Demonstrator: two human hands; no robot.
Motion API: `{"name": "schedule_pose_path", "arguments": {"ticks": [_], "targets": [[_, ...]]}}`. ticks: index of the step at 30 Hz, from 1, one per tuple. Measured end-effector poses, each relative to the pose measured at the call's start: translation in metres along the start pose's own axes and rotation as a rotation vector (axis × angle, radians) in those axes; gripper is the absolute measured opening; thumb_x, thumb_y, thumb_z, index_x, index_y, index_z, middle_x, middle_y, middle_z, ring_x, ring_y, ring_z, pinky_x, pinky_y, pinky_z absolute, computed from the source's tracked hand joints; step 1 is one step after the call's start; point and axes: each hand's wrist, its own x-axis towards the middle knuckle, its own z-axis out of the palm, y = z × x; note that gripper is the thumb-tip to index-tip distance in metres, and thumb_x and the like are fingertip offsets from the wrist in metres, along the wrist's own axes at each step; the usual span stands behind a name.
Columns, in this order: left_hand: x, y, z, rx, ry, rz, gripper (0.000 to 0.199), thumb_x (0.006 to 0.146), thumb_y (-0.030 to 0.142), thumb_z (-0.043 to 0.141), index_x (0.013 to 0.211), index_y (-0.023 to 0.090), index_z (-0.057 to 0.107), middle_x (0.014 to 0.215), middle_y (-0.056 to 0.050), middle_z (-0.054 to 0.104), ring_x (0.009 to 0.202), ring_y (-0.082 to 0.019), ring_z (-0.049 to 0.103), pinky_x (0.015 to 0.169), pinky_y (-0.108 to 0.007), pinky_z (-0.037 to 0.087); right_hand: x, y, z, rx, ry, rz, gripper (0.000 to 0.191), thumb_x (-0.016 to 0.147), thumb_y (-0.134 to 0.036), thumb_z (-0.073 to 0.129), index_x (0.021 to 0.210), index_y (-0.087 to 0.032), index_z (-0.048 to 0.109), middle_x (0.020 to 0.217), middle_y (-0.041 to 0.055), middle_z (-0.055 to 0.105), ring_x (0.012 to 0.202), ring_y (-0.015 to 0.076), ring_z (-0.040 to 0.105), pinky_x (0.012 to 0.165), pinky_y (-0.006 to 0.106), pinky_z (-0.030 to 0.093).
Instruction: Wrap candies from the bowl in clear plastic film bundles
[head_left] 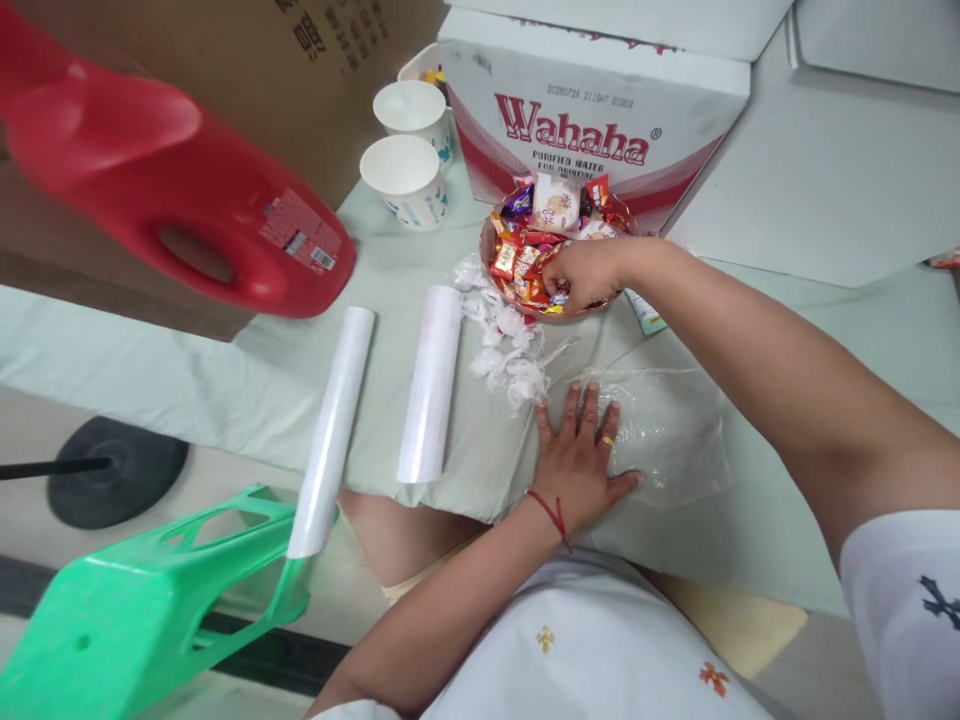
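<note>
My right hand (589, 272) reaches into a bowl (517, 293) of wrapped candies, its fingers curled down and pinched together. A small wrapped candy (559, 297) shows at the fingertips; the rest of the grip is hidden. Palm down on the table, my left hand (577, 465) lies with its fingers spread and wears a ring and a red string bracelet. Under and beside its thumb side is a clear plastic bag (675, 435), lying flat. Crumpled clear plastic (510, 345) sits just beyond the left fingertips, touching the bowl's near side.
Two white rolls (431, 390) lie left of my hands, one overhanging the table edge above a green plastic stool (112, 610). Paper cups (405, 170) stand behind, beside a Wahaha water carton (600, 110). A large red jug (247, 230) and a brown carton (247, 80) occupy the left.
</note>
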Motion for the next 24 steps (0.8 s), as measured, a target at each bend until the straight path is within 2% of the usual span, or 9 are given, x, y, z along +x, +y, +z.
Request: {"name": "schedule_pose_path", "arguments": {"ticks": [4,7,9,11,13,15,18,21,24], "targets": [[0.0,-0.001,0.0,0.006,0.022,0.01,0.091,0.093,0.077,0.048,0.162,0.019,0.037,0.174,-0.02,0.02,0.162,-0.042,0.012,0.121,-0.079,0.011,-0.008,0.0,-0.009,0.103,-0.125,0.09,0.029,0.072,-0.033,0.085,0.097,-0.021,0.076,0.08,-0.002,0.07,0.085,0.0204,0.067,0.076,0.031,0.043],[0.0,-0.001,-0.001,0.011,0.029,0.016,0.089,0.094,0.076,0.047,0.162,0.02,0.038,0.174,-0.019,0.021,0.162,-0.042,0.013,0.121,-0.079,0.013,-0.011,-0.005,-0.012,0.136,-0.245,0.138,0.027,0.073,-0.028,0.086,0.096,-0.02,0.076,0.071,-0.0034,0.067,0.079,0.019,0.067,0.074,0.031,0.043],[0.0,-0.001,-0.002,0.009,0.027,0.017,0.089,0.094,0.076,0.047,0.162,0.02,0.038,0.174,-0.019,0.02,0.162,-0.042,0.013,0.121,-0.079,0.014,-0.01,-0.008,-0.014,0.09,-0.289,0.12,0.022,0.073,-0.028,0.085,0.09,-0.019,0.075,0.068,-0.0035,0.065,0.075,0.0183,0.066,0.072,0.031,0.043],[0.0,-0.001,-0.002,0.004,0.023,0.016,0.089,0.094,0.075,0.048,0.162,0.02,0.037,0.174,-0.019,0.02,0.162,-0.042,0.012,0.121,-0.08,0.014,-0.01,-0.006,-0.016,0.041,-0.249,0.055,0.022,0.074,-0.033,0.085,0.086,-0.018,0.074,0.073,-0.0024,0.066,0.078,0.0186,0.066,0.073,0.031,0.043],[0.0,-0.001,-0.002,-0.001,0.019,0.017,0.088,0.094,0.074,0.048,0.162,0.02,0.037,0.174,-0.02,0.019,0.162,-0.042,0.012,0.121,-0.08,0.013,-0.01,0.003,-0.019,0.045,-0.148,0.002,0.028,0.075,-0.04,0.085,0.087,-0.018,0.074,0.082,-0.0012,0.069,0.086,0.0194,0.066,0.075,0.03,0.043],[0.0,-0.001,-0.002,-0.003,0.017,0.022,0.086,0.095,0.074,0.047,0.162,0.02,0.037,0.174,-0.019,0.019,0.162,-0.041,0.012,0.121,-0.08,0.013,-0.013,0.016,-0.023,0.115,-0.056,-0.006,0.033,0.077,-0.046,0.084,0.094,-0.018,0.075,0.091,-0.001,0.07,0.093,0.02,0.065,0.077,0.029,0.044],[0.0,-0.001,-0.002,-0.003,0.015,0.026,0.085,0.096,0.073,0.045,0.162,0.02,0.037,0.174,-0.019,0.02,0.162,-0.041,0.013,0.121,-0.08,0.014,-0.024,0.028,-0.035,0.251,0.002,0.03,0.035,0.079,-0.046,0.083,0.1,-0.019,0.076,0.091,-0.0027,0.068,0.093,0.0184,0.065,0.076,0.026,0.043],[0.0,-0.001,-0.003,0.001,0.018,0.02,0.084,0.097,0.073,0.043,0.162,0.02,0.037,0.174,-0.019,0.02,0.162,-0.041,0.013,0.122,-0.079,0.013,-0.052,0.021,-0.048,0.365,0.042,0.054,0.032,0.086,-0.044,0.077,0.1,-0.015,0.076,0.091,-0.0036,0.068,0.09,0.0143,0.063,0.075,0.024,0.042],[0.0,-0.001,-0.002,-0.001,0.022,0.015,0.084,0.098,0.073,0.041,0.162,0.019,0.038,0.174,-0.019,0.021,0.162,-0.041,0.012,0.122,-0.079,0.012,-0.098,0.001,-0.052,0.483,0.136,0.031,0.035,0.096,-0.043,0.064,0.106,-0.011,0.075,0.095,-0.0024,0.07,0.088,0.0116,0.061,0.076,0.024,0.041]]}}
